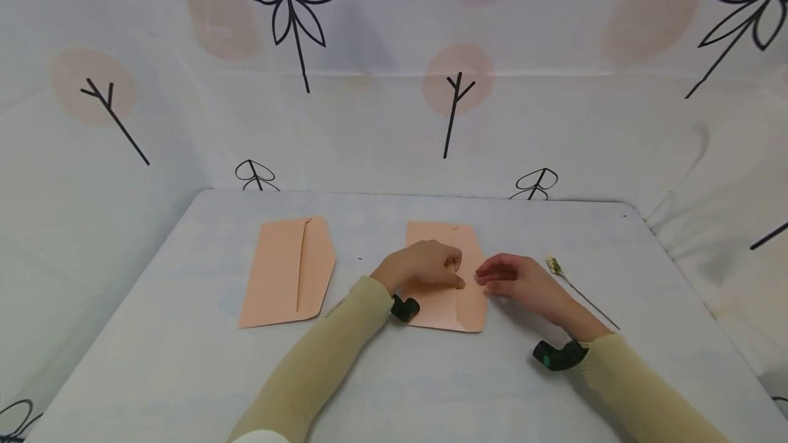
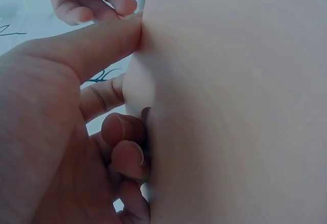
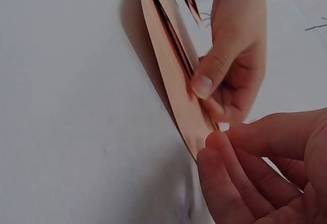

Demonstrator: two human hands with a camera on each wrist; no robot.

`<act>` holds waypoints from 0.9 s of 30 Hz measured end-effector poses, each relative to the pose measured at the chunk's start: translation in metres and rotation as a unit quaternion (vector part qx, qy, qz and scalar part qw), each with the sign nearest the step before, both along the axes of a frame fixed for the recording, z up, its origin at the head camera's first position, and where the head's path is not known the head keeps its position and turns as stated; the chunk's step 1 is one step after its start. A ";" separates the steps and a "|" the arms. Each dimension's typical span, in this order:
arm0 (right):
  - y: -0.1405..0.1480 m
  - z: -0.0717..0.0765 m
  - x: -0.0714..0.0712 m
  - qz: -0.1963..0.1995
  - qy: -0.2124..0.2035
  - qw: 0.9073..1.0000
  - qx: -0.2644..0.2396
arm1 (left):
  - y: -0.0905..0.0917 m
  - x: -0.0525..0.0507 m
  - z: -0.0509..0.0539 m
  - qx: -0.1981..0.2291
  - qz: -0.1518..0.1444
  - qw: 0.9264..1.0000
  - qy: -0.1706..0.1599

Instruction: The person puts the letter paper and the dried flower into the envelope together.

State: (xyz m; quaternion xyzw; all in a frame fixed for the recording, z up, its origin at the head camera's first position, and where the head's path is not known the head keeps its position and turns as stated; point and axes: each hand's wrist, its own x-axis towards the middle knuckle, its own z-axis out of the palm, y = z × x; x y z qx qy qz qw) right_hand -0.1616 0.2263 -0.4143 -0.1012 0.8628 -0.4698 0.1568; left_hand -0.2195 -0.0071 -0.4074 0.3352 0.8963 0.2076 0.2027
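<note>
A peach paper envelope (image 1: pixel 431 306) lies on the table with its flap unfolded to the right. My left hand (image 1: pixel 427 265) reaches over it, fingers curled, thumb and fingertips gripping the paper at the pocket's edge. The right wrist view shows a dark slit at the pocket opening beside the left thumb (image 3: pixel 203 86). At the flap's outer edge, my right hand (image 1: pixel 517 282) pinches the paper with its fingertips. In the left wrist view the envelope (image 2: pixel 235 101) fills the right side and hides part of the left fingers.
A second peach envelope (image 1: pixel 277 272), also with its flap unfolded, lies to the left. A dried flower stem (image 1: pixel 579 290) with a pale yellow head rests to the right of my right hand. White patterned cloth (image 1: pixel 382 128) hangs behind the white table (image 1: pixel 185 361).
</note>
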 end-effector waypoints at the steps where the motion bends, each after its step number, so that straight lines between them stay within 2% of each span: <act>1: 0.003 0.002 0.001 -0.003 0.002 1.000 0.005 | 0.000 0.000 0.000 -0.001 0.001 1.000 -0.002; 10: 0.025 0.015 0.006 -0.018 0.019 0.999 0.018 | 0.000 0.001 0.001 -0.002 0.005 1.000 -0.003; 16: 0.038 0.015 0.007 -0.033 0.033 0.998 0.039 | 0.000 0.001 0.000 0.001 0.008 1.000 -0.005; 27: 0.059 0.016 0.010 -0.050 0.044 0.997 0.030 | -0.001 -0.001 -0.003 0.009 0.001 1.000 -0.001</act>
